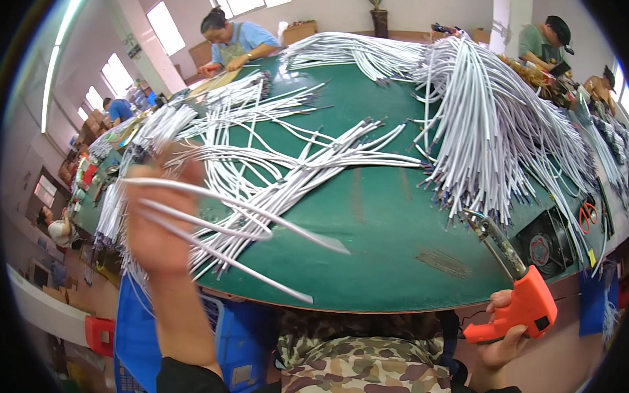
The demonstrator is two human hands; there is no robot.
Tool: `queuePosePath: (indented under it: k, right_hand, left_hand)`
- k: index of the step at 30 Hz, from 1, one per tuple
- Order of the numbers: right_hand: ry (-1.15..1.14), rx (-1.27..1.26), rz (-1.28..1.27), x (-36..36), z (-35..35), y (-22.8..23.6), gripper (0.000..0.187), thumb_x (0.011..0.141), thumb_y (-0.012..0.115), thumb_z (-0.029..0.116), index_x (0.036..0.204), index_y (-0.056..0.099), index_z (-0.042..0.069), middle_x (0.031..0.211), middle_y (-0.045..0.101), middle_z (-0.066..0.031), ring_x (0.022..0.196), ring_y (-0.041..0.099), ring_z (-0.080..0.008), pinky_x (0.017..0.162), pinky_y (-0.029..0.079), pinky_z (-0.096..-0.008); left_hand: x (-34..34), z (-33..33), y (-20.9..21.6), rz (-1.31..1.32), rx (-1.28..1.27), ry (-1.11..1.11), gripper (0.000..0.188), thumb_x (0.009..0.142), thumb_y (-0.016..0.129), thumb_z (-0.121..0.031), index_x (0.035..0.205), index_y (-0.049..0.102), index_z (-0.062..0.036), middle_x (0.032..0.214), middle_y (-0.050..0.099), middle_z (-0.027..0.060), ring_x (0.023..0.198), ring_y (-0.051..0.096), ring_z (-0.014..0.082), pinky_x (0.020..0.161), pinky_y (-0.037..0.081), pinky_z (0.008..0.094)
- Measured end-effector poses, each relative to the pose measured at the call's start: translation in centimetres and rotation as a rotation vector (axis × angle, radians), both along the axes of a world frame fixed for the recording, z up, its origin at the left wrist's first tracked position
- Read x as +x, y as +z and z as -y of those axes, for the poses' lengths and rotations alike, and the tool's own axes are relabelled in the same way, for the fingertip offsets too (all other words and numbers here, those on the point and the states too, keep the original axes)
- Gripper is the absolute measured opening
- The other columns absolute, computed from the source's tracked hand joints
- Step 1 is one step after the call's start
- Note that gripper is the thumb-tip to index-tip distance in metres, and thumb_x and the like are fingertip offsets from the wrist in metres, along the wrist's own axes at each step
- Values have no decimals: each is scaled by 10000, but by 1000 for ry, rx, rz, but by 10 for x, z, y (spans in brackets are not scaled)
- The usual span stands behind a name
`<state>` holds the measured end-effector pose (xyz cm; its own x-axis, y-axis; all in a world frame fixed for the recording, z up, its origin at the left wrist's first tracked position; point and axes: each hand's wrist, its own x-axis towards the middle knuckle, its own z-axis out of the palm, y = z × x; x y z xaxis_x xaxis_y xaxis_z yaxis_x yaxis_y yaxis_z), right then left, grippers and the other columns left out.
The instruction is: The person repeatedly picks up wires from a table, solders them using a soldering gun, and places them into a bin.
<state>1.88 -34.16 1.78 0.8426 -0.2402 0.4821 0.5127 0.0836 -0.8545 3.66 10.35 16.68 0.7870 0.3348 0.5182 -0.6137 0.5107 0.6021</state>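
My left hand point(160, 236), blurred by motion, is raised over the table's left front edge. Its fingers are closed around a few white cables point(259, 211), whose loose ends point right across the green tabletop point(371, 243). Low at the right, my right hand point(503, 349) grips the handle of an orange-red soldering gun point(534, 303). The gun's metal barrel slants up and left over the table, its tip near the lower ends of a large heap of white cables point(478, 107). More white cables point(293, 173) lie crossed in the middle.
A black square fan point(541, 247) stands at the right, near red-handled scissors point(587, 217). Thin brownish strands or marks point(443, 263) show on the tabletop. Below the left edge is a blue crate point(135, 320). Several people work around, one across the table point(243, 39).
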Motion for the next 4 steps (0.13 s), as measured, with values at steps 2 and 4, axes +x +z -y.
queuePosePath:
  k: [2,4]
  right_hand:
    - [45,18,5,3,0,1,656,920,529,575,1141,492,-41,984,560,-135,872,520,-208,731,432,-327]
    - [54,5,3,3,1,1,639,933,522,555,1157,484,-42,1012,549,-134,910,506,-206,749,419,-324]
  left_hand:
    - [-47,-60,75,161,103,26,213,990,527,-212,1108,545,-36,1057,609,159,1036,583,310,991,452,403]
    - [-92,-96,148,257,254,178,208,978,540,-203,1109,558,-43,1059,624,161,1032,594,343,937,482,369]
